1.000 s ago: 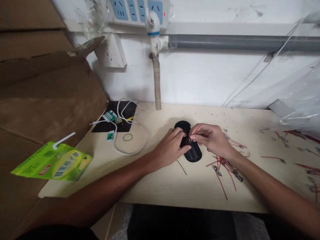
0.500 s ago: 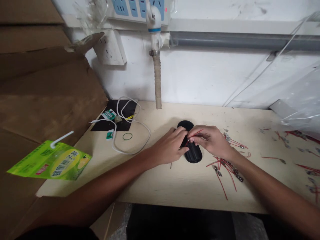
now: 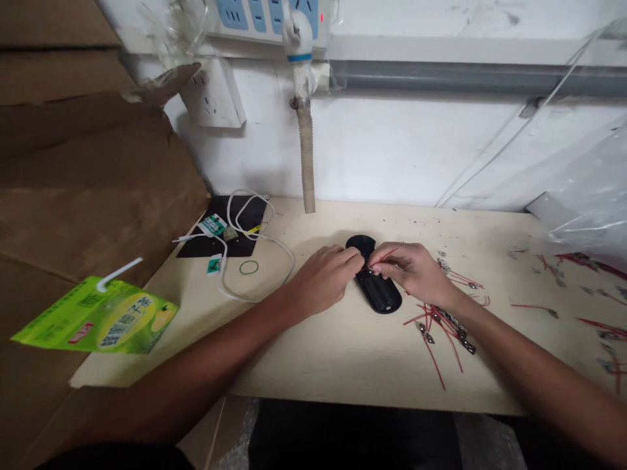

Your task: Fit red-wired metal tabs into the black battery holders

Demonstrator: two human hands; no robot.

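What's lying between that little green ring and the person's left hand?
In the head view, a white cable crosses the table between the green ring and the left hand.

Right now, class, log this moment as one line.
left hand: at black case | right hand: pinching red wire | nearby: loose red wires

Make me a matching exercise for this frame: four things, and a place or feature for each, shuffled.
1. Black oblong plastic case
2. Bright green printed pouch
3. Beige ribbed hose
4. Thin green loop

A. Hanging before the white wall
B. Flat beside the white cable
C. At the left hand and right hand
D. Has a bent white straw

Pairs: 1-C, 2-D, 3-A, 4-B
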